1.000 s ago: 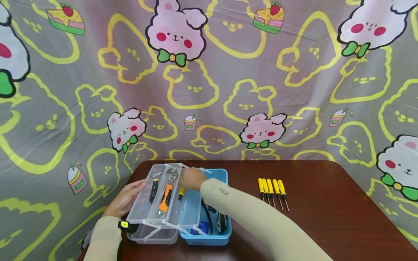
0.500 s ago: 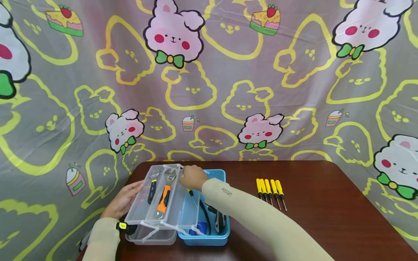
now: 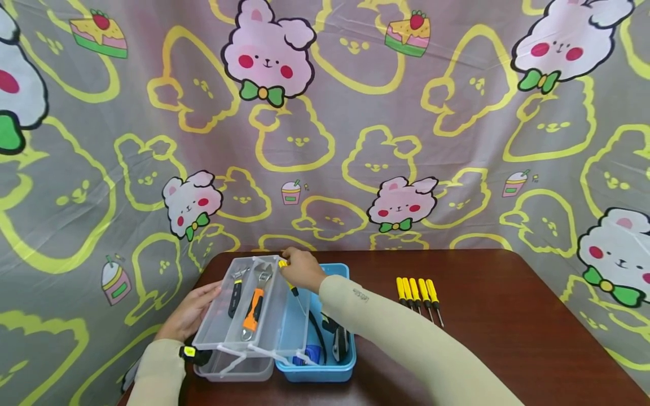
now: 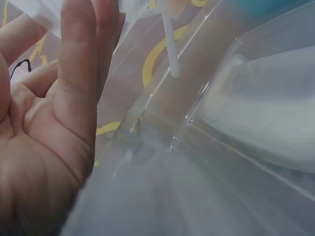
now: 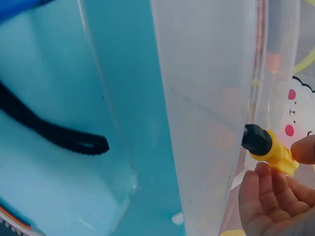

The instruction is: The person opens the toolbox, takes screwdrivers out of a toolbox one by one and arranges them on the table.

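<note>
One yellow-handled screwdriver is pinched by the right hand, its handle being held between the thumb on one side and the fingers on the other. The dark collar is left sticking out beyond the fingertips, and the thin shaft is pointed down and back toward the person. A short stretch of the yellow butt is left uncovered beside the knuckles at the far end of the tray. The shaft is held over the tray's right-hand side, above the blue box; whether the tip is in contact with the plastic cannot be told, since it is seen only faintly through the cloudy wall.

The left hand is placed along the tray's outer left side, its fingers stretched fairly straight and its palm turned toward the plastic.

Two wrenches are laid in the tray's long compartments: a black-handled wrench in the left one and an orange-handled wrench in the middle one. The tray is carried on white hinged arms above the blue box and a clear lid. A black strap, a blue object and a dark tool are contained in the box. Five more screwdrivers are lined up side by side on the brown table, well apart from the box.
</note>
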### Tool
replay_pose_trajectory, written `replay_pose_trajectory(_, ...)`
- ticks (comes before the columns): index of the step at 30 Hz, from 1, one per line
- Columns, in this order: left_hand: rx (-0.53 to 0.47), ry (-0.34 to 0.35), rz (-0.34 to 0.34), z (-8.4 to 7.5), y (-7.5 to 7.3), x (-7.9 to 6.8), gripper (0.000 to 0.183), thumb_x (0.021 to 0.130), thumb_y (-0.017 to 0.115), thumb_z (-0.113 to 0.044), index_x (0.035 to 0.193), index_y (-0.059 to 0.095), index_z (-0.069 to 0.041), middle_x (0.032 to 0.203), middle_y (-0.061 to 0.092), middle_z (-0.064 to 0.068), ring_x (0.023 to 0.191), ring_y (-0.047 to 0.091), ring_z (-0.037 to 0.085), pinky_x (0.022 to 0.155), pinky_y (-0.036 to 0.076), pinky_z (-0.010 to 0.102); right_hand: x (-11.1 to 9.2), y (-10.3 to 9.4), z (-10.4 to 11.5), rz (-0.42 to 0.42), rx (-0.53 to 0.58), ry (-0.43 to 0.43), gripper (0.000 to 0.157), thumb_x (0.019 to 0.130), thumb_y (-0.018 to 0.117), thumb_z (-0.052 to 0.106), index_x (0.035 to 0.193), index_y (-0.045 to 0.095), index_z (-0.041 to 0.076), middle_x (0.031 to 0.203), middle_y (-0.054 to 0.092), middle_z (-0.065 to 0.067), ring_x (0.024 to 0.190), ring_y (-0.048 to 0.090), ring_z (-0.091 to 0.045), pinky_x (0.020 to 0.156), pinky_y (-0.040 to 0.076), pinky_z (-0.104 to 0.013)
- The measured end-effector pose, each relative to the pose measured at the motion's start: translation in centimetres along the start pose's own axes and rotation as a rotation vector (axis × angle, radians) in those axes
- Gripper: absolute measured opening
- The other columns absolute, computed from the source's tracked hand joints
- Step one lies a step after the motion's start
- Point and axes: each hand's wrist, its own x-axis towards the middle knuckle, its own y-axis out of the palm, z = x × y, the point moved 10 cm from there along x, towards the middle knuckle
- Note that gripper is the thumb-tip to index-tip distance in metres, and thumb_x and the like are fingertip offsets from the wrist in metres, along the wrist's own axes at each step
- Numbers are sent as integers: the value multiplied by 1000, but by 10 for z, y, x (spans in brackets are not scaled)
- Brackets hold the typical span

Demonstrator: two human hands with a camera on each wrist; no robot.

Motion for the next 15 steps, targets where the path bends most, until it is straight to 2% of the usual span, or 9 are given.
replay_pose_trajectory(3, 7, -2, -9, 0, -1, 0, 56, 101, 54, -33, 146, 42, -1, 108, 69, 2, 94, 67, 20, 78, 56, 38, -1, -1, 0, -3, 51, -4, 36, 95, 59, 22, 129, 58, 10, 111, 61, -1, 88, 58, -13, 72, 51, -31)
replay_pose_trajectory(6, -3, -3, -5, 0, -1, -1, 55, 101, 54, -32, 145, 43, -1, 108, 69, 2, 94, 68, 19, 78, 56, 37, -3, -1, -1, -2, 107, 1, 31, 96, 60, 21, 124, 59, 9, 104, 60, 1, 86, 58, -13, 71, 51, -32)
replay_pose_trajectory(9, -12, -3, 22, -1, 1, -2, 56, 102, 53, -31, 146, 40, 1, 109, 69, 1, 94, 67, 18, 78, 56, 36, -4, -1, -3, -2, 159, 15, 31, 96, 62, 20, 124, 59, 8, 99, 59, 3, 83, 58, -13, 70, 51, -31)
replay_pose_trajectory(15, -13, -7, 13, -1, 1, -1, 52, 102, 53, -31, 144, 44, -2, 108, 69, 1, 94, 67, 18, 77, 56, 36, -6, -2, -7, -7, 217, 20, 32, 95, 63, 17, 126, 59, 7, 101, 59, 2, 88, 58, -14, 72, 52, -31)
